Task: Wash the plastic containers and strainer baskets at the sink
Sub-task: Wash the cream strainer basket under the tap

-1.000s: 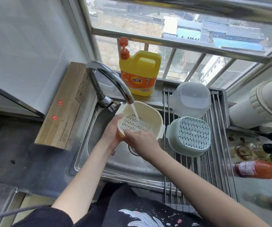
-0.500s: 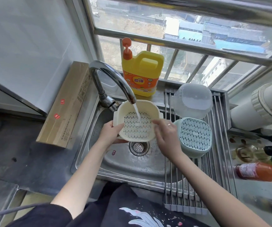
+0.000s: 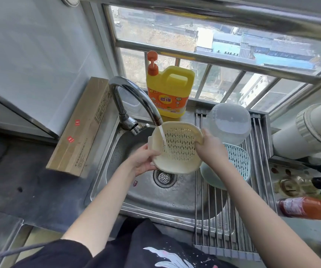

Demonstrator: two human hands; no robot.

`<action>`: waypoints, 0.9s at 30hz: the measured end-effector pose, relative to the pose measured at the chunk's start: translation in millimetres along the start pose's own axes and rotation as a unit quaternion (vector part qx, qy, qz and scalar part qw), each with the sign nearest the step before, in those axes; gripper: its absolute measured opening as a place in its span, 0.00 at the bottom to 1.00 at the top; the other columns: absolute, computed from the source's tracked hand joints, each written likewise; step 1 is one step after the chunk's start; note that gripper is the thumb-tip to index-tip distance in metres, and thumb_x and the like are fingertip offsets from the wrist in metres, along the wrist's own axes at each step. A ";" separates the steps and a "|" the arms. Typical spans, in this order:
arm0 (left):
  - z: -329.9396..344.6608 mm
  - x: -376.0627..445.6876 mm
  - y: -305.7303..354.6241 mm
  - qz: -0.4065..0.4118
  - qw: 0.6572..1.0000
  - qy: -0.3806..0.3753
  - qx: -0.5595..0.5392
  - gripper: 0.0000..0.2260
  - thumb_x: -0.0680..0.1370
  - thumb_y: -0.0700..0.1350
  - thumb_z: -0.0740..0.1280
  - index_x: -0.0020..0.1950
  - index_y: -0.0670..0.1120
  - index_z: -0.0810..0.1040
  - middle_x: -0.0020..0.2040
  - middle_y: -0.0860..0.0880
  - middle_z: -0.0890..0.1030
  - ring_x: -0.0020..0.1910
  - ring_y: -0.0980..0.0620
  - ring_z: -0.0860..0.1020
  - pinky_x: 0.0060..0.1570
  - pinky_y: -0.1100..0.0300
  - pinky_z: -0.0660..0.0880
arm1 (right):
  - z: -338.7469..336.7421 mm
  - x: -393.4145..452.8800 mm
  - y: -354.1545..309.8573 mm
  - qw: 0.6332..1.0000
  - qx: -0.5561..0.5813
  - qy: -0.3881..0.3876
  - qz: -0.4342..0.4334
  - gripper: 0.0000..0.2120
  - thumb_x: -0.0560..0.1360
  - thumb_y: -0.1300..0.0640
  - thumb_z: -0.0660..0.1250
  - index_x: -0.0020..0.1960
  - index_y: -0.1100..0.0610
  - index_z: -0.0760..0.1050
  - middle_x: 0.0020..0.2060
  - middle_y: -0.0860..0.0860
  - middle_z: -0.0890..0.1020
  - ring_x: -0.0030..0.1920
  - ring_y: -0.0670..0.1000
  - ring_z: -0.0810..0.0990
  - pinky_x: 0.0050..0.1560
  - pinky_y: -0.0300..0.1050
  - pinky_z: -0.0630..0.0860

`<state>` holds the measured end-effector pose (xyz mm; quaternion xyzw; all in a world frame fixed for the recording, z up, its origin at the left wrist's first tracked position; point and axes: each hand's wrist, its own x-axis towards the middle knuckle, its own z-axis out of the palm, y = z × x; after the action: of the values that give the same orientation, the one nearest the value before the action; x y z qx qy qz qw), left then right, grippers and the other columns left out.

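Since half a second ago the cream strainer basket [image 3: 177, 147] is tipping further up on edge, and the right hand [image 3: 210, 146], which was reaching toward its rim, is now closing on the basket's right side. Nearest the camera, both forearms are stretching out over the front lip of the steel sink [image 3: 117, 171], the person's dark clothing showing at the bottom. The left hand [image 3: 144, 161] is curling under the basket's lower left edge, fingers wrapped on the rim, while the right hand is clamping the upper right edge, so the basket is being held between the two hands above the drain [image 3: 164, 177], its perforated bottom facing the camera and its long axis running roughly from lower left to upper right. The water stream [image 3: 162, 136] from the faucet [image 3: 134, 97] is striking the basket's left portion, nearer the left hand, so turning the basket to sweep the rest under the flow looks like the coming move, and it would pivot about that left grip. Just right of the basket, on the roll-up drying rack [image 3: 223, 219], a pale green strainer basket [image 3: 237, 161] is lying upside down, with a translucent plastic container [image 3: 229, 122] inverted behind it. Farther back, the yellow detergent jug [image 3: 170, 91] is standing on the sill beneath the window, and a brown cardboard box [image 3: 82, 128] is resting on the desk at far left
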<state>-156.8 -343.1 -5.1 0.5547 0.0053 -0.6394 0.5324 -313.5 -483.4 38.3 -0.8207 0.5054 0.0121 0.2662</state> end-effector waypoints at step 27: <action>-5.7 10.7 125.5 -0.081 0.885 0.130 -0.439 0.06 0.80 0.32 0.53 0.52 0.29 0.65 0.41 0.34 0.77 0.40 0.42 0.79 0.41 0.51 0.77 | 66.6 -65.6 9.8 0.996 -0.088 -0.011 -0.029 0.21 0.80 0.55 0.54 0.71 0.56 0.57 0.48 0.58 0.82 0.46 0.61 0.81 0.38 0.49 0.69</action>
<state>-64.7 -401.3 58.4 0.3401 0.3997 -0.5348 0.6622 -337.1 -402.9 -4.0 -0.8553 0.4751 0.0578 0.1984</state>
